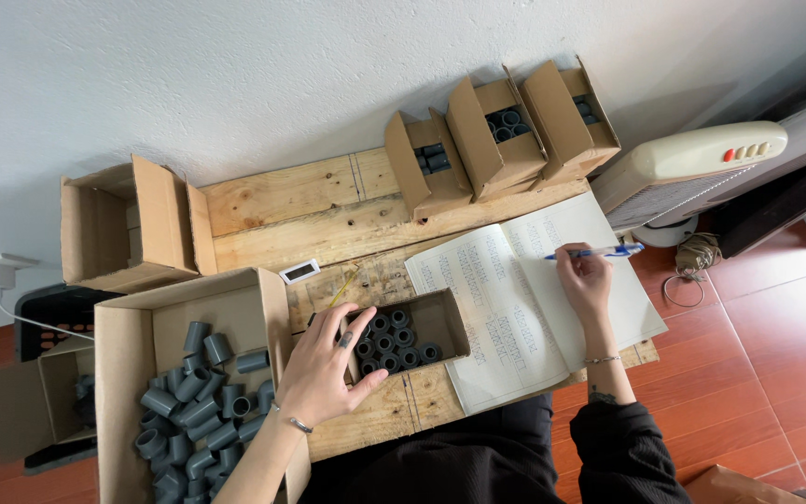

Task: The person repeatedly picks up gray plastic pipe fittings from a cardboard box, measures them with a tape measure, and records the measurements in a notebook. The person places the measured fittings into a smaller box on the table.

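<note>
The writing in the open notebook (524, 299) is too small to read, and the big box of grey pipe pieces (193, 411) is cut off at the bottom edge. The left hand (328, 364) lies spread out and flat on the near end of the small box (412, 336) of dark rings, holding nothing, while the right hand (585, 275) pinches a blue pen (599, 252) on the page. The small box sits between the big box and the notebook, with bare wooden table (282, 201) behind it.

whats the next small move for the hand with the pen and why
Probably lower the blue pen to the open lined notebook and write: the right hand holds it above the page, while the left hand rests on the small cardboard box of dark grey pipe fittings.
</note>
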